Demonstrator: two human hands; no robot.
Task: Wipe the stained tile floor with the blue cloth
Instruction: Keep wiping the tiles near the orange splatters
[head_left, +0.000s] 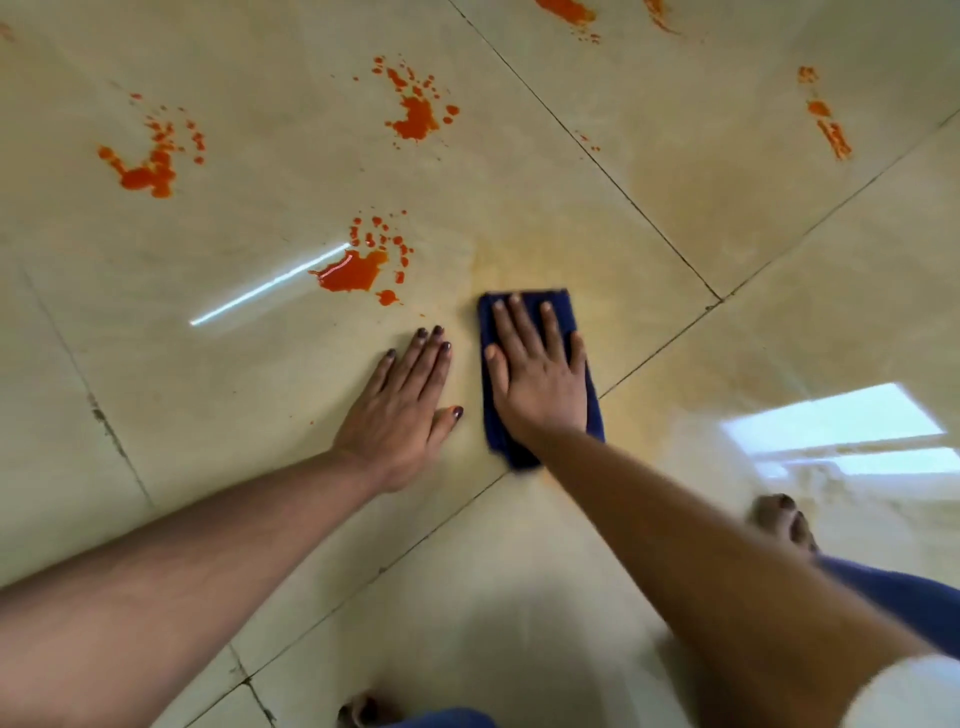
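Note:
A folded dark blue cloth (558, 312) lies flat on the beige tile floor (260, 374). My right hand (537, 371) presses on top of it, palm down with fingers spread. My left hand (405, 405) rests flat on the bare tile just left of the cloth and holds nothing. An orange-red splatter stain (358, 267) sits just beyond my left fingertips. Two similar stains lie farther off, one at the left (150, 161) and one at the centre (415, 111). A faint orange smear (519, 265) spreads around and beyond the cloth.
More orange stains mark the far tiles at the top (569, 10) and the right (828, 122). Dark grout lines (660, 228) cross the floor diagonally. My bare feet (784, 519) and blue trouser legs (904, 597) show at the bottom and right. A bright window reflection (841, 415) glares at right.

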